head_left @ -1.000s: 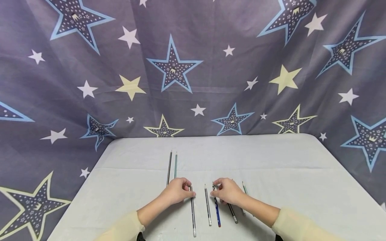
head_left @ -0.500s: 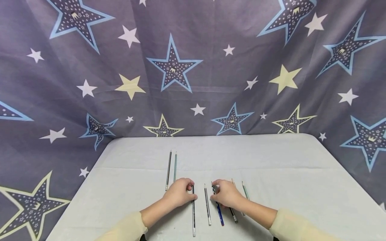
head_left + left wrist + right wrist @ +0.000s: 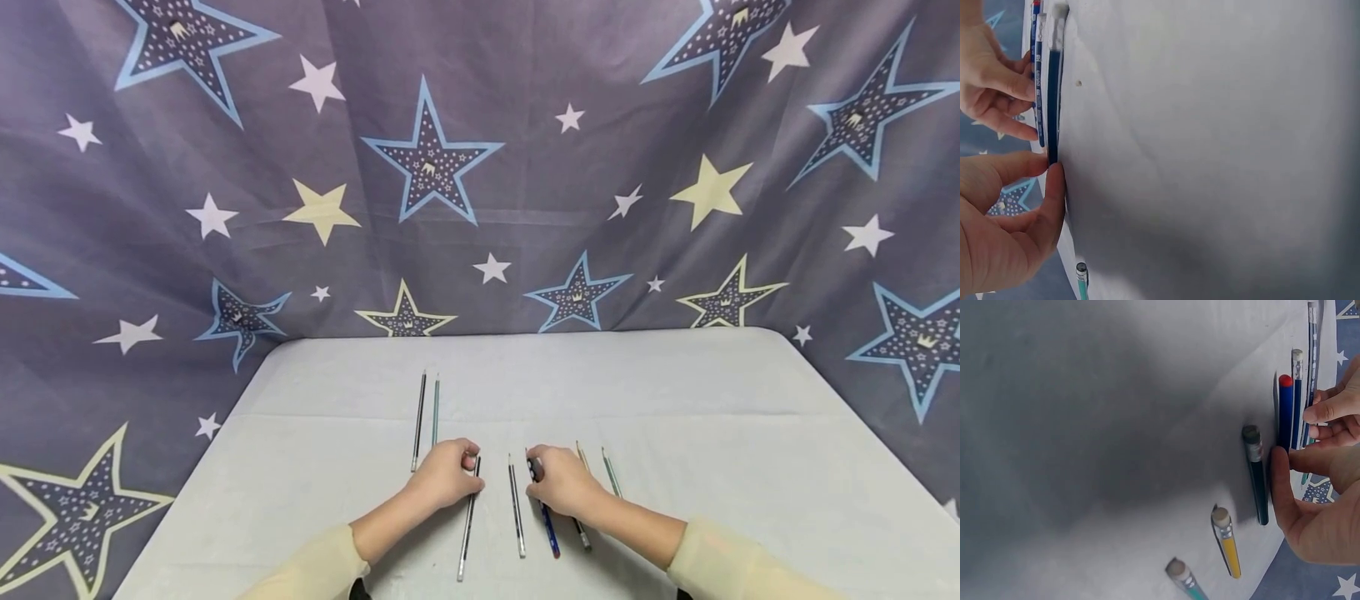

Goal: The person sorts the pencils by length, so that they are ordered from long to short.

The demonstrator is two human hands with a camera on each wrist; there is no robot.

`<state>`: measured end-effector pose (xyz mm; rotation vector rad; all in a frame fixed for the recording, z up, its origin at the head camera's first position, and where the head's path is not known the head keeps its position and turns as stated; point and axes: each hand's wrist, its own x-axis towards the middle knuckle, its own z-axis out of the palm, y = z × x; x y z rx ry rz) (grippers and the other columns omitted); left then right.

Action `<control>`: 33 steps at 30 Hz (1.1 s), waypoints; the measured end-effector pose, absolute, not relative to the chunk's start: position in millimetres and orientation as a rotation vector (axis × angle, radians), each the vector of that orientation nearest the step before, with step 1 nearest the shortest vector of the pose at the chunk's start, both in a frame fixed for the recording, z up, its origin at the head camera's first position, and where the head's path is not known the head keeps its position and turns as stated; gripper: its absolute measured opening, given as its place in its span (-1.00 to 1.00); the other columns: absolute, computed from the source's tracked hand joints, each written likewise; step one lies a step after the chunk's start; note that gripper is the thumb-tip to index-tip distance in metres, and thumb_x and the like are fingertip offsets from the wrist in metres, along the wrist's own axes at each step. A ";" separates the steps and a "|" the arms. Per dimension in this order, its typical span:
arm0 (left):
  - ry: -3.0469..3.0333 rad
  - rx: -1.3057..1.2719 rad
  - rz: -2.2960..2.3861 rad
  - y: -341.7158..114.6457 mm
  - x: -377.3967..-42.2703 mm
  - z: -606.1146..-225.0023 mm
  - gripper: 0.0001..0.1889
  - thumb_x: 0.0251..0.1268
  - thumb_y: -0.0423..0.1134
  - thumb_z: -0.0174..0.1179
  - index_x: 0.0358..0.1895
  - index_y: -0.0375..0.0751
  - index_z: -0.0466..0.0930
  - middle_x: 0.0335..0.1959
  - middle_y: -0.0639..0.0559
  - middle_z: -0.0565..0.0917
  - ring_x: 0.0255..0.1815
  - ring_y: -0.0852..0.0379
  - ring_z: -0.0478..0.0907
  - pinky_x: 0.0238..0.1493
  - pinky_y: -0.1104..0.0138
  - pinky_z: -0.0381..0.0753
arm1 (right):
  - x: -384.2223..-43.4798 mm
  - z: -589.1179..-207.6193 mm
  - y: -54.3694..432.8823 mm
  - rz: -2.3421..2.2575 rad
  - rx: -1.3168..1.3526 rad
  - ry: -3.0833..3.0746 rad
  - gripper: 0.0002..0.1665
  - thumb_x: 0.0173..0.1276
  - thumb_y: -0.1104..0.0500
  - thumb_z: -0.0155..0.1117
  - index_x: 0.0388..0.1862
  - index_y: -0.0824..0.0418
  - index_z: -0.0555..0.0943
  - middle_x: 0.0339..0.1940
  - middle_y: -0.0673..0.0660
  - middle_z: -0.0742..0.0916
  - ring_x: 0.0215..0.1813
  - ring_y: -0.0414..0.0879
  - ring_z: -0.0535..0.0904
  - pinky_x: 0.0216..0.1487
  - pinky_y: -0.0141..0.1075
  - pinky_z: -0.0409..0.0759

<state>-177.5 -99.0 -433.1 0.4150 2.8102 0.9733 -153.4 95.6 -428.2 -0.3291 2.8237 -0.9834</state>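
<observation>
In the head view my left hand [image 3: 448,477] pinches a long dark pencil [image 3: 467,537] near its far end; the silver end slants toward the near left. The left wrist view shows thumb and finger meeting on this pencil [image 3: 1054,94]. My right hand [image 3: 567,481] pinches a blue, red-ended pencil [image 3: 550,531] near its far end, which the fingers partly hide. The right wrist view shows its red end [image 3: 1285,381] clearly. Between the two hands lies a dark pencil with a silver end [image 3: 517,517], touched by neither hand.
Behind my left hand lie a black pencil [image 3: 419,421] and a teal pencil [image 3: 436,408]. Beside and beneath my right forearm are a dark pencil [image 3: 583,537], a yellow pencil [image 3: 582,454] and a green pencil [image 3: 611,473]. A starry curtain [image 3: 525,208] hangs behind the white-covered table [image 3: 712,400].
The near end of the left hand's pencil has swung left, from almost straight to slanted. The blue pencil's near end has shifted slightly right; the right hand has barely moved.
</observation>
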 end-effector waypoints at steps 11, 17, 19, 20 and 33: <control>2.688 0.370 1.117 -103.3 -177.4 -434.4 -0.56 -0.10 -0.43 0.25 -0.02 -0.45 0.52 -0.43 0.00 0.52 -0.51 0.21 0.41 -0.51 0.47 0.45 | -152.7 -426.7 98.9 -1.086 -0.322 2.743 -0.44 0.05 0.41 0.28 0.10 0.49 0.47 -0.56 0.05 0.58 -0.63 -0.21 0.43 -0.71 -0.44 0.41; 2.563 0.317 1.267 -108.0 -179.8 -435.6 -0.55 -0.08 -0.46 0.19 0.01 -0.44 0.50 -0.41 -0.02 0.50 -0.62 0.22 0.45 -0.60 0.42 0.58 | -154.0 -422.9 104.0 -1.162 -0.301 2.671 -0.42 0.10 0.39 0.24 0.16 0.48 0.43 -0.46 0.10 0.63 -0.69 -0.22 0.45 -0.75 -0.47 0.46; 2.523 0.299 1.319 -109.9 -180.4 -434.4 -0.55 -0.07 -0.47 0.18 0.02 -0.44 0.49 -0.41 -0.02 0.51 -0.60 0.21 0.46 -0.59 0.40 0.62 | -155.2 -421.4 105.3 -1.179 -0.306 2.669 -0.42 0.10 0.38 0.23 0.17 0.46 0.43 -0.50 0.07 0.62 -0.71 -0.22 0.43 -0.75 -0.48 0.43; 2.504 0.292 1.343 -110.7 -180.6 -433.6 -0.55 -0.06 -0.47 0.18 0.02 -0.44 0.49 -0.41 -0.03 0.51 -0.60 0.20 0.46 -0.58 0.39 0.64 | -155.9 -420.8 106.2 -1.185 -0.314 2.670 -0.42 0.11 0.38 0.23 0.17 0.46 0.43 -0.53 0.06 0.60 -0.72 -0.23 0.42 -0.76 -0.48 0.42; 2.330 0.208 1.595 -108.7 -187.2 -427.2 -0.52 -0.01 -0.47 0.16 0.11 -0.38 0.46 -0.30 -0.08 0.51 -0.59 0.17 0.51 -0.51 0.30 0.71 | -159.7 -414.4 110.2 -1.463 -0.241 2.477 -0.45 0.21 0.39 0.15 0.22 0.34 0.39 -0.47 0.09 0.56 -0.65 -0.16 0.44 -0.65 -0.33 0.56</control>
